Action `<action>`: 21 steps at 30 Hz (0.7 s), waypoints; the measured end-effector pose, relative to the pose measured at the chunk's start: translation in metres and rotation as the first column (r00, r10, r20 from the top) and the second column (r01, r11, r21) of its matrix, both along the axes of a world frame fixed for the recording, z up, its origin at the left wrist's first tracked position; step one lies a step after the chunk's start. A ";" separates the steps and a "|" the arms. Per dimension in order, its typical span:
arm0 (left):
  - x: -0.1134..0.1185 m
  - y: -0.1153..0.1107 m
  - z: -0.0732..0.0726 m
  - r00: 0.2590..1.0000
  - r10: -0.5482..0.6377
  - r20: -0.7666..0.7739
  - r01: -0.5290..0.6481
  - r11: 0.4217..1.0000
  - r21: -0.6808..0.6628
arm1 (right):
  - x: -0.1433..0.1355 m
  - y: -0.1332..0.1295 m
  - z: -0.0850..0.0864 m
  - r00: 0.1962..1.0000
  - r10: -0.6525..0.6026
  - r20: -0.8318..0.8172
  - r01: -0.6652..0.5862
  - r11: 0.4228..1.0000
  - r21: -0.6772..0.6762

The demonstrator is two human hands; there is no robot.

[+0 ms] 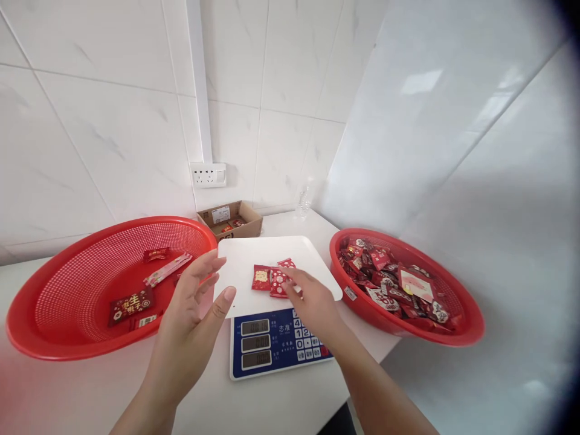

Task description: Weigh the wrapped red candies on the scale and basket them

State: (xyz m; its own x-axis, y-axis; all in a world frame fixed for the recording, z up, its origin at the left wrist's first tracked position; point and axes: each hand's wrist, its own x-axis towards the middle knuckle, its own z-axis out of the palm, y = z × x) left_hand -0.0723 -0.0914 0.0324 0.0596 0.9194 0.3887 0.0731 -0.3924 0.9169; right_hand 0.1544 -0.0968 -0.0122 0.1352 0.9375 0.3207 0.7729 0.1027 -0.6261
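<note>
My left hand [193,320] is open, fingers and thumb apart, over the left edge of the white scale pan [244,254]. Nothing is in it. On the pan lies a small red snack packet [261,278] with cream print. A red packet with white round patterns [278,283] overlaps its right side, and another red packet [287,263] shows partly behind. My right hand [315,302] reaches over the pan with its thumb and fingertips closed at the right edge of the patterned packet. Below the pan is the blue panel of the digital scale [283,341], its display digits faint.
At left, a red perforated basket [67,260] holds several snack packets, including a pink stick pack [167,270]. Another red basket [453,290], at right, is heaped with packets. Behind are a cardboard box [251,222], a clear plastic item [302,202] and a wall socket [208,175].
</note>
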 end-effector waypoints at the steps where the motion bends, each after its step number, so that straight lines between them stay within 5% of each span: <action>1: 0.000 0.000 0.000 1.000 0.009 0.001 -0.009 1.000 -0.001 | 0.007 0.000 0.001 0.999 0.001 0.033 -0.001 1.000 -0.008; 7: 0.001 0.004 -0.005 0.999 -0.016 -0.051 0.015 1.000 -0.004 | 0.018 0.004 0.002 0.962 0.146 0.232 -0.121 0.985 -0.120; 11: 0.000 0.004 -0.006 0.996 -0.016 -0.088 0.012 0.999 -0.047 | 0.022 0.013 0.007 0.939 0.143 0.312 -0.096 0.982 -0.162; 17: -0.007 0.013 -0.010 0.996 0.043 -0.073 -0.049 0.996 -0.076 | 0.111 0.019 0.044 0.916 -0.094 0.390 0.186 0.961 -0.205; 21: -0.007 0.021 -0.017 0.997 0.060 -0.039 -0.063 0.993 -0.104 | 0.166 0.010 0.041 0.906 -0.098 0.412 0.277 0.873 -0.402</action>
